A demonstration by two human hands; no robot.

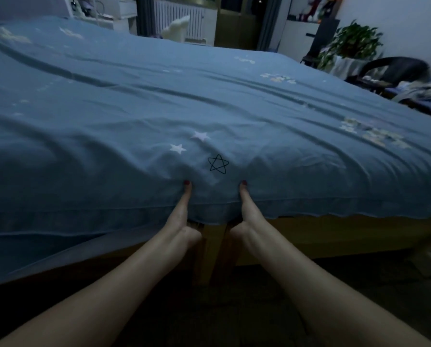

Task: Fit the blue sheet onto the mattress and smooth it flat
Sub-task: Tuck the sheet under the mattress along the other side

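Head view: left hand (184, 216) and right hand (244, 214) pinching blue sheet (159, 101) hem at mattress edge. Thumbs on top, fingers hidden beneath. Creased across.

Blue sheet (159, 101) printed with white stars, one black-outlined star, pale flower clusters.

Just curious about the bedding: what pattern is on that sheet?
The blue sheet has white stars, one black outlined star and pale clusters; head view.

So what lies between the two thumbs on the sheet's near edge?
Head view: only blue sheet, bearing an outlined star, between left hand and right hand.
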